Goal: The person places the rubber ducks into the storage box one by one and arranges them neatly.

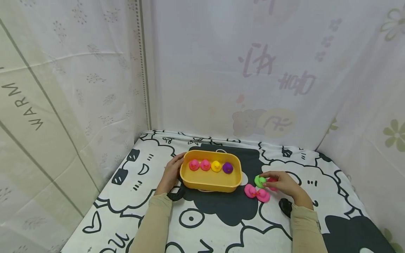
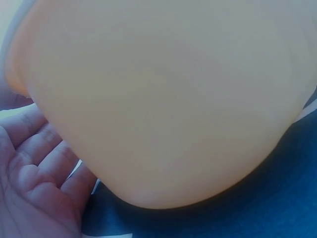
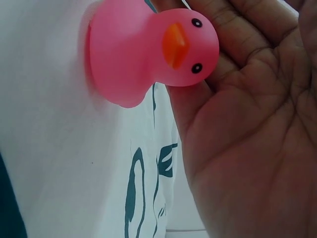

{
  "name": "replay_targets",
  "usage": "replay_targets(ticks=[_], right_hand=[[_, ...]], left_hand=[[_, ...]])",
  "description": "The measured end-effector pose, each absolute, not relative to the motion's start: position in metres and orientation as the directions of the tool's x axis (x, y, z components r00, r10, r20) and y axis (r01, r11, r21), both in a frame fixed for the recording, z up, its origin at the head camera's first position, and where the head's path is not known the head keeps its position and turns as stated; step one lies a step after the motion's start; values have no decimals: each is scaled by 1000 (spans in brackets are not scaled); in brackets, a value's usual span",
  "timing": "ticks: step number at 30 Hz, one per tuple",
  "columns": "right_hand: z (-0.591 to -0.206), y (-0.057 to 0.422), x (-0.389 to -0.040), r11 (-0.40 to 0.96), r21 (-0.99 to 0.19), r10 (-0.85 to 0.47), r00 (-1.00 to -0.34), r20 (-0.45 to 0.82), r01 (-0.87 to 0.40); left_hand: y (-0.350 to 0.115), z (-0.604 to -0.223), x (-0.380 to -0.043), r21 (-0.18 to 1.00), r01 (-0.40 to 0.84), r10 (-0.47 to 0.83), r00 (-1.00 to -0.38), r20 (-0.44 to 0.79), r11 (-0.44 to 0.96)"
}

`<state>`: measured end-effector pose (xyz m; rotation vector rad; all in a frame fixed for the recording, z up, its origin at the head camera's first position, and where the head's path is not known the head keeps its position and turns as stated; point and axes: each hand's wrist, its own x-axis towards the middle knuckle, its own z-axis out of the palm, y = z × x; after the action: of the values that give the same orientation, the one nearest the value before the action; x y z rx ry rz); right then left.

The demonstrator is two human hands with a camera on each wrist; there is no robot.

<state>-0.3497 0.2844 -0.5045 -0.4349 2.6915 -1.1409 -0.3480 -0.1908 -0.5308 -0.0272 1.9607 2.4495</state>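
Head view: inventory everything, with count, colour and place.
Walls: 3, pale, left, back, right
Cloth: 1, white and black, below
Tray: 1, yellow, on cloth
Pink ducks: 5, pink, 2 in tray, 3 right of it
Yellow duck: 1, yellow, in tray
Purple duck: 1, purple, in tray
Green duck: 1, green, right of tray
Devices: 2, black, at wrists
Sleeves: 2, beige, forearms
Left grip: 1, bare, touching tray
Right grip: 1, bare, on green duck

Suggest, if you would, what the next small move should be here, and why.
I'd probably have the right grip lift the green duck toward the yellow box: it touches that duck, which sits outside the box, while four ducks stand in a row inside with bare space in front, and the left grip rests against the box's side.
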Motion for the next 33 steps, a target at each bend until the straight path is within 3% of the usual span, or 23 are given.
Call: replay_targets(ticks=[22,33], right_hand=[[-503,279,-351,687,-698,-282,-959,-1,-201],[-500,278,-351,623,-747,-280,-958,63,-231]], left_hand=[[-190,-532,-347,980,2,-20,-1000,-2,-199],[-190,-529,-346,979,-3,-17,-1000,-6,-203]])
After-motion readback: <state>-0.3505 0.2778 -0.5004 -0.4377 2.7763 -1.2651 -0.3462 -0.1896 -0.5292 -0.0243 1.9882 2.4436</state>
